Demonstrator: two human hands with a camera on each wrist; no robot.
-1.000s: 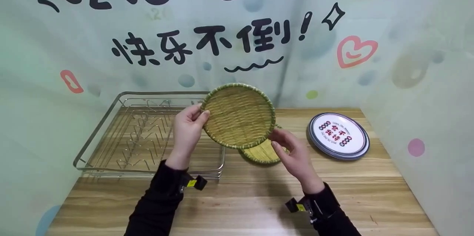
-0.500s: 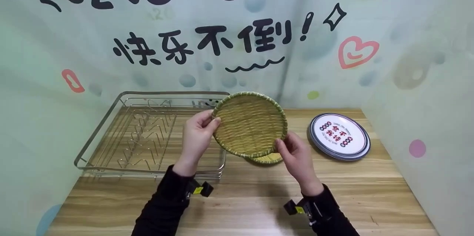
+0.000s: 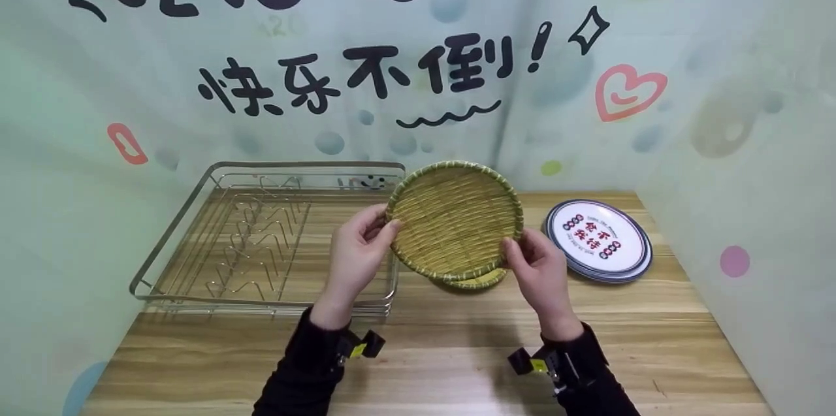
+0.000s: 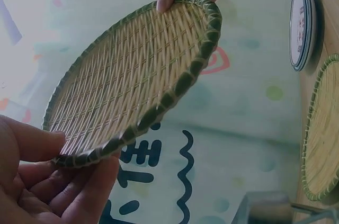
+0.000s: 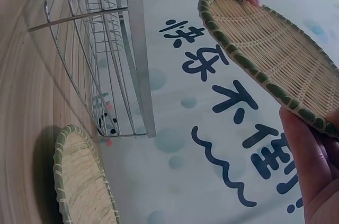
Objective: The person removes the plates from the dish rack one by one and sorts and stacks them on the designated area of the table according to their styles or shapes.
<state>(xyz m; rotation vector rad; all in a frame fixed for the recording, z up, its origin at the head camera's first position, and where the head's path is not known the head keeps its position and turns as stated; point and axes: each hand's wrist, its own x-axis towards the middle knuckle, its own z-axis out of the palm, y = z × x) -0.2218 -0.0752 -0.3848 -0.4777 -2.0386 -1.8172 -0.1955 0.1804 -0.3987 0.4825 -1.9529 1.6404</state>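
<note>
A round woven bamboo tray (image 3: 456, 220) with a green-bound rim is held up over the table, its inner face turned toward me. My left hand (image 3: 356, 253) pinches its left edge, thumb in front and fingers behind. The lower right edge is pinched the same way by my right hand (image 3: 543, 272). In the left wrist view the held tray (image 4: 132, 75) slants between both hands. Below and behind it, a second bamboo tray (image 3: 480, 282) lies on the table, mostly hidden in the head view; the right wrist view shows more of this lower tray (image 5: 85, 181).
On the left stands a metal wire dish rack (image 3: 261, 240) with upright dividers. A stack of white plates (image 3: 597, 240) with dark blue rims and red printing sits at the right. Behind the wooden table (image 3: 424, 364) hangs a printed cloth backdrop (image 3: 366, 128).
The held tray has moved right, with my left hand following. My right hand, earlier at the tray's edge with loose fingers, now pinches it. The lower tray is more covered.
</note>
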